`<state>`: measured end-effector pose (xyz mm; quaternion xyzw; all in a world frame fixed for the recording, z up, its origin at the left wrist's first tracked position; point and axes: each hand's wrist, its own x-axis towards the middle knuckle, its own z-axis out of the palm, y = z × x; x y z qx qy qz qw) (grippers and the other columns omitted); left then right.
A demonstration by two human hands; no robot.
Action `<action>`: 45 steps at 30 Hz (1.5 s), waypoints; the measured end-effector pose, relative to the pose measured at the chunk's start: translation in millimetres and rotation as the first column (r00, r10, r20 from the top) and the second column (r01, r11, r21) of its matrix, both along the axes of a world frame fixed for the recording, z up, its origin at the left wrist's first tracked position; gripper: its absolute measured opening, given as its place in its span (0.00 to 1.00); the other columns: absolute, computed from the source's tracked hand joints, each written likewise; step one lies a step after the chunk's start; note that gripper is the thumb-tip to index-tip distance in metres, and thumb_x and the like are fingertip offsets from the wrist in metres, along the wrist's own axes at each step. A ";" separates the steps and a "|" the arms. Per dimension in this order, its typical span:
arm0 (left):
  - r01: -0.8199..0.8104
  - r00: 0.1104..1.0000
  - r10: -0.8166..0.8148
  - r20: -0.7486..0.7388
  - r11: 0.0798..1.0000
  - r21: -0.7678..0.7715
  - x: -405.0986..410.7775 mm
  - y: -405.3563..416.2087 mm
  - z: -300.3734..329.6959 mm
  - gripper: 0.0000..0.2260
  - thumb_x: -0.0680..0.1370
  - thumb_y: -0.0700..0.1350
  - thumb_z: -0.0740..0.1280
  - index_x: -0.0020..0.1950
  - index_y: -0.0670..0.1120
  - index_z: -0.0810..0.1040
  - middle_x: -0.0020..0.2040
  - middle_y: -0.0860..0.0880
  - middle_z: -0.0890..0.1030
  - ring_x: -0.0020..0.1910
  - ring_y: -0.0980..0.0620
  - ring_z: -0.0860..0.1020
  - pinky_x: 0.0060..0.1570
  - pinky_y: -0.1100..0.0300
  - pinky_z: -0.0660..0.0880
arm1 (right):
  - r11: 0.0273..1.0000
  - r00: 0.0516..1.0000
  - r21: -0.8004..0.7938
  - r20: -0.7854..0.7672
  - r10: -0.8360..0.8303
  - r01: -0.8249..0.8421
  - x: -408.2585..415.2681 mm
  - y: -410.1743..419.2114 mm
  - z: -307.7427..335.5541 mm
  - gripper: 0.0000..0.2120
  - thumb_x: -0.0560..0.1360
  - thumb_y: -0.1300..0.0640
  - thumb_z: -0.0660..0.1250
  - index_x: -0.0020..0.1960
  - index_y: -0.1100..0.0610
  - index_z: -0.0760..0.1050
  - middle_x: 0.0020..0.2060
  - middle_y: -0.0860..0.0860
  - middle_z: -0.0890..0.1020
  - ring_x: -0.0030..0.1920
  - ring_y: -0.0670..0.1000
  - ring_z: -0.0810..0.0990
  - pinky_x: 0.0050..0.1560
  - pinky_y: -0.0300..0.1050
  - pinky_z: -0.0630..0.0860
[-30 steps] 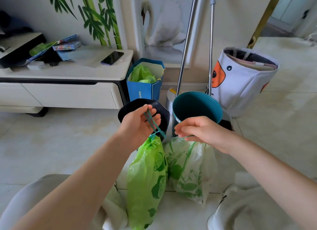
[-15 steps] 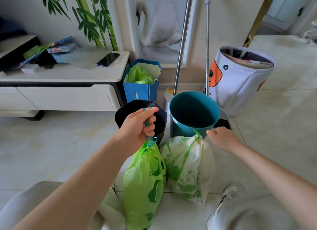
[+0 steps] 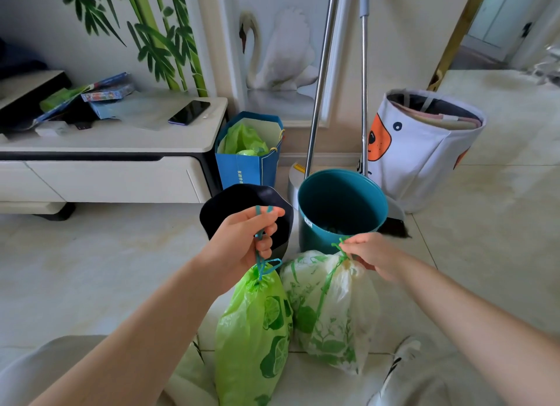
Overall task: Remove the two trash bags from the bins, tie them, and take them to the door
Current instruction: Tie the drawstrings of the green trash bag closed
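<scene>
Tiled floor (image 3: 91, 269), both hands (image 3: 245, 242) gripping tied bags' (image 3: 254, 330) drawstrings.

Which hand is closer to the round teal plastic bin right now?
The right. The right hand grips the white bag's tie just in front of the teal bin; the left hand holds the green bag's drawstring farther left, over the black bin.

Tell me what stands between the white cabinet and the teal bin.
In the head view, a blue paper bag with green plastic inside stands against the cabinet, and a black bin sits in front of it, beside the teal bin.
</scene>
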<state>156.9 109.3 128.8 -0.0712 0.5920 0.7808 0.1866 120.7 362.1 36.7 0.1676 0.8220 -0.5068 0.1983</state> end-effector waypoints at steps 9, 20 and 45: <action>0.002 1.000 -0.002 -0.009 1.000 -0.001 1.5 -6.9 1.9 0.08 0.79 0.39 0.62 0.56 0.40 0.78 0.30 0.51 0.69 0.25 0.56 0.64 0.27 0.64 0.62 | 0.990 0.949 0.113 -0.295 0.115 -0.085 3.7 -29.0 27.1 0.06 0.72 0.61 0.64 0.37 0.61 0.73 0.31 0.53 0.74 0.32 0.49 0.71 0.34 0.42 0.69; 0.015 1.000 -0.015 -0.004 1.000 0.001 6.3 -12.1 6.5 0.09 0.79 0.39 0.62 0.56 0.39 0.77 0.31 0.50 0.69 0.25 0.55 0.63 0.27 0.63 0.61 | 0.295 0.348 0.885 -0.167 0.923 -0.360 32.2 -33.2 -13.5 0.10 0.63 0.57 0.68 0.45 0.52 0.76 0.35 0.47 0.76 0.41 0.53 0.73 0.44 0.45 0.71; -0.197 0.864 -0.233 -0.447 0.659 -0.726 35.1 -2.8 26.5 0.09 0.75 0.45 0.67 0.35 0.44 0.77 0.25 0.52 0.73 0.26 0.55 0.69 0.32 0.61 0.69 | 0.832 0.824 0.446 -0.295 0.483 -0.329 63.1 4.5 85.1 0.06 0.70 0.55 0.71 0.34 0.48 0.79 0.27 0.46 0.78 0.30 0.41 0.74 0.34 0.33 0.69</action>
